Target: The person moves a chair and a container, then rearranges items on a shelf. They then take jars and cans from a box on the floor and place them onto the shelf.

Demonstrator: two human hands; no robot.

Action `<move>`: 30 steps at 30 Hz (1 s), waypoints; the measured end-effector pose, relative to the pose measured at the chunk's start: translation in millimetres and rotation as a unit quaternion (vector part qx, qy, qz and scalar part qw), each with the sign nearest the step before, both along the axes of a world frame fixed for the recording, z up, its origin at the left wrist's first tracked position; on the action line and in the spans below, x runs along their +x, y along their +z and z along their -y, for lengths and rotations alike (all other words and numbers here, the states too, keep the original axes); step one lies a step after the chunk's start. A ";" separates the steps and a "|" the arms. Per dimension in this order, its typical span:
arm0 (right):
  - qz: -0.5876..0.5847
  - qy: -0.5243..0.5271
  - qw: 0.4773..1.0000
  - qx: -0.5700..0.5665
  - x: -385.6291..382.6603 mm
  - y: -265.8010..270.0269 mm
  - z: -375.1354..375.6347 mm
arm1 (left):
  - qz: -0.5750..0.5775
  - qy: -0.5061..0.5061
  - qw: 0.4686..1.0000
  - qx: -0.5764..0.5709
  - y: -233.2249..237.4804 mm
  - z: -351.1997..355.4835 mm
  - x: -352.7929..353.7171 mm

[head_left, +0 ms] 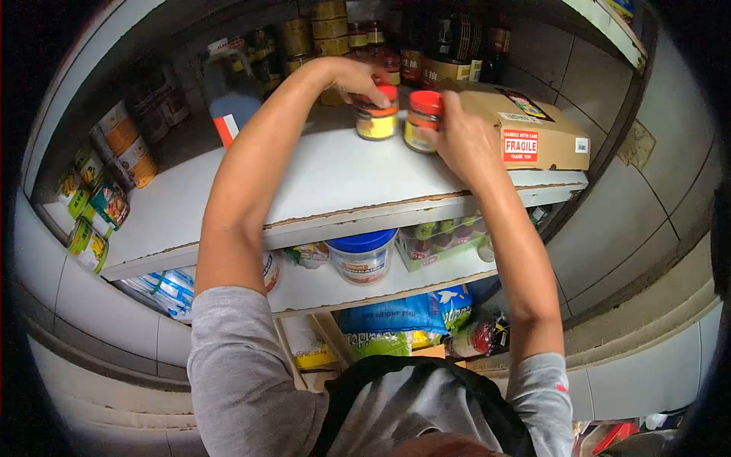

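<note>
Two small glass jars with red lids and yellow labels stand side by side on the white upper shelf. Over the lid of the left jar my left hand reaches from behind, its fingers closed about the top. My right hand grips the right jar from its right side, partly hiding it. A narrow gap separates the two jars. Both look upright. Behind my left hand are more red-lidded jars, partly covered by it.
A cardboard box with a FRAGILE label sits right of my right hand. Dark bottles and stacked tins stand at the back. More cans are at left. Below are a blue-lidded tub and a blue sack.
</note>
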State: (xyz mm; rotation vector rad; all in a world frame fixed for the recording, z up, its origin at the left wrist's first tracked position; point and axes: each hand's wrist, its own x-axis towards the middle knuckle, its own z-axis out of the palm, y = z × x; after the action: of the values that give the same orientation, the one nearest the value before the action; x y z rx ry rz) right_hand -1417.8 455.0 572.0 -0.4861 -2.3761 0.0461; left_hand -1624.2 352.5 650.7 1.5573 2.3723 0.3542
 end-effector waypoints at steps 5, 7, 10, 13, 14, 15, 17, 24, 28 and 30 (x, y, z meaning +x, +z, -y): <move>0.054 -0.047 0.990 0.118 -103.0 11.3 -41.9 | -0.113 0.057 0.992 0.027 -23.8 -11.3 -65.8; 0.135 -0.014 0.985 0.102 -136.9 10.9 -57.5 | -0.097 0.093 0.990 0.050 -19.8 -14.4 -58.3; -0.010 -0.008 0.996 0.089 -167.6 -9.3 -70.9 | -0.106 0.096 0.984 0.102 -42.2 -40.3 -98.8; 0.050 0.000 0.998 0.050 -181.0 4.2 -74.5 | -0.242 0.004 0.955 0.171 -50.1 -64.9 -137.7; 0.091 -0.002 0.995 0.033 -187.7 6.1 -80.8 | -0.157 0.007 0.977 0.145 -30.2 -47.2 -107.0; 0.093 -0.004 0.995 0.036 -190.5 3.4 -83.3 | -0.070 0.010 0.991 0.117 -11.7 -35.5 -85.8; 0.113 -0.007 0.993 0.040 -197.2 -12.3 -91.3 | -0.084 0.043 0.985 0.147 12.6 -37.3 -81.5; 0.013 0.050 0.997 0.062 -200.8 -19.7 -108.1 | -0.271 0.100 0.888 0.359 39.8 -139.8 -171.5; 0.056 0.083 0.995 0.004 -182.6 -6.4 -85.7 | -0.334 0.142 0.883 0.299 37.1 -160.5 -167.1; 0.154 0.064 0.985 -0.032 -190.2 -13.1 -85.8 | -0.392 0.156 0.858 0.293 23.7 -194.8 -204.2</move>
State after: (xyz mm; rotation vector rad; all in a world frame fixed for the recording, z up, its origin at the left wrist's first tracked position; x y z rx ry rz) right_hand -1608.0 540.8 558.9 -0.3933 -2.7157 0.1126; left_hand -1828.4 547.4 674.4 1.7948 3.4206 0.6615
